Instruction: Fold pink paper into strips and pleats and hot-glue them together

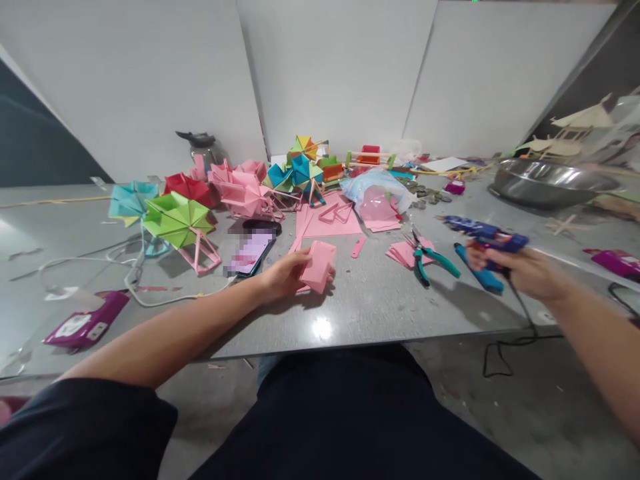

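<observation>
My left hand [286, 275] is closed on a folded piece of pink paper [319, 265], held just over the table near its front edge. On the right, my right hand [525, 270] grips a blue glue gun [483, 233] by its handle, with the nozzle pointing left. Below the gun lies a blue stick-shaped tool [480, 270]. Teal-handled pliers [434, 259] rest on several pink paper pieces [400, 253] between my hands. A small pink strip with holes [357, 247] lies just right of the held paper.
Folded paper wheels in green [180, 220], pink [243, 190] and blue [300, 172] stand at the back left and middle. A phone [255, 250] with a cable lies left. A plastic bag [377, 193], steel bowl [550, 183] and purple power strip [87, 323] are also around.
</observation>
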Available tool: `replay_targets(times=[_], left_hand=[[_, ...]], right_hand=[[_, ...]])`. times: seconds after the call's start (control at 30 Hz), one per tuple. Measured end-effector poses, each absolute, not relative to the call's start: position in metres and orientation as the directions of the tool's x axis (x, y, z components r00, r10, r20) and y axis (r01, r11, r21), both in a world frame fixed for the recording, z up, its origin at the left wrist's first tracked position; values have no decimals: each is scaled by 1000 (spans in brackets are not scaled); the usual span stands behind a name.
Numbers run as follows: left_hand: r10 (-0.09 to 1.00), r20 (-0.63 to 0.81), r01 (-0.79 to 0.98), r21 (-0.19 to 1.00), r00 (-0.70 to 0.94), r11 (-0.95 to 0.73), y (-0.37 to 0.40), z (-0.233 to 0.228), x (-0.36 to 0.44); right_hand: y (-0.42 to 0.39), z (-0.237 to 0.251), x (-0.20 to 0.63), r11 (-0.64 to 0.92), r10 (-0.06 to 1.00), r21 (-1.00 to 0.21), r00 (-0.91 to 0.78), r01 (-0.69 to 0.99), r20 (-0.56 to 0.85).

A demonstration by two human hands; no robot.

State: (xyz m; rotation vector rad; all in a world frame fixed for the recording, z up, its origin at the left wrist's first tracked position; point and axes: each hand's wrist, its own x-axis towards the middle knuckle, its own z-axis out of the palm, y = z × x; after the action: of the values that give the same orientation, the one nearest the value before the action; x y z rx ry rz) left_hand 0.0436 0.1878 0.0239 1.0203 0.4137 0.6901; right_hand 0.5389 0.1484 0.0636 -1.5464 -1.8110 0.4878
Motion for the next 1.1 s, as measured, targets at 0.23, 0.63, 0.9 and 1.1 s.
replay_targets(times=[0.23, 0.63, 0.9, 1.1], left_hand=[[710, 16, -429, 807, 704, 406, 194, 19, 23], [738, -40, -437, 784, 674, 441, 189, 24, 29], [745, -40, -368, 851, 666, 374, 183, 33, 32], [742, -57, -348, 857, 668, 380, 184, 31, 31]], right_hand=[[179, 64, 350, 286, 752, -958, -625, 22, 210], [173, 36, 315, 250, 776, -968, -599, 2, 199], [173, 36, 311, 350, 752, -937, -590, -18, 293], [172, 38, 311, 380, 763, -924, -583, 54, 280]])
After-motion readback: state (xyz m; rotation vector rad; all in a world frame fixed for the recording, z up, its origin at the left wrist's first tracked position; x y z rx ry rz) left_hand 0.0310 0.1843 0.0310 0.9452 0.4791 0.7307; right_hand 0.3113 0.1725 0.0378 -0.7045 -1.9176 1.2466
